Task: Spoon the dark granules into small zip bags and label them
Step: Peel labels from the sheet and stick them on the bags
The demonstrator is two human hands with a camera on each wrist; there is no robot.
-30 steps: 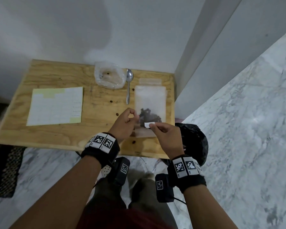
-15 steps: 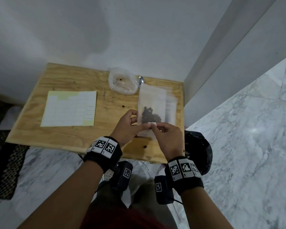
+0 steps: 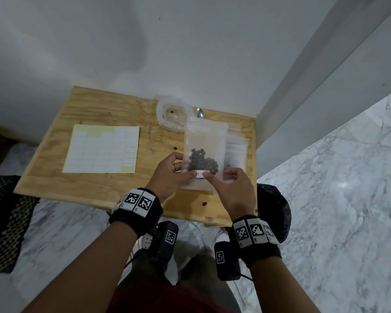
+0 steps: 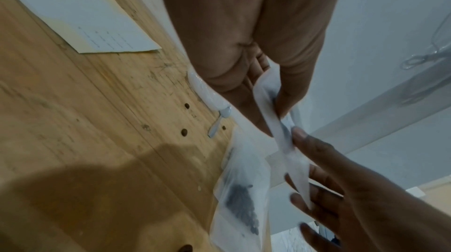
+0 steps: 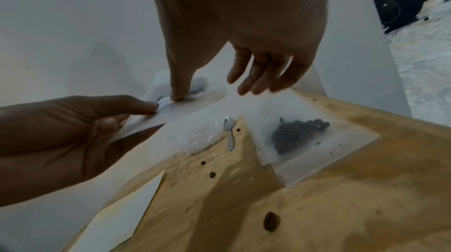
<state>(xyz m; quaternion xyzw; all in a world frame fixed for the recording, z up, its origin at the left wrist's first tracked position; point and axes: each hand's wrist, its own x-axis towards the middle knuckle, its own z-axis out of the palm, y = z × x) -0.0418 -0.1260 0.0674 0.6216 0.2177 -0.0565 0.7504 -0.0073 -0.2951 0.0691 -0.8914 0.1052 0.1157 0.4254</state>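
My left hand [image 3: 184, 167] holds a small clear zip bag [image 3: 204, 141] upright above the wooden table [image 3: 77, 190], thumb in front and fingers behind. Dark granules [image 3: 203, 162] sit low inside it. A small white label [image 3: 201, 173] lies on the bag's front below the granules. My right hand [image 3: 220, 176] presses its thumb on that label, with the other fingers [image 5: 256, 79] straight and spread behind the bag [image 5: 171, 115]. A second zip bag [image 5: 305, 136] with granules lies flat on the table's right side.
A label sheet [image 3: 102, 150] lies on the table's left half. A crumpled clear plastic bag [image 5: 200, 134] and a spoon [image 5: 229, 132] sit near the wall. Loose dark beans [image 5: 270, 221] dot the wood. A black object [image 3: 273, 213] is on the floor at right.
The left hand lifted the bag off the table and stood it upright. The right hand brought the loose label onto the bag's front and now presses it there.
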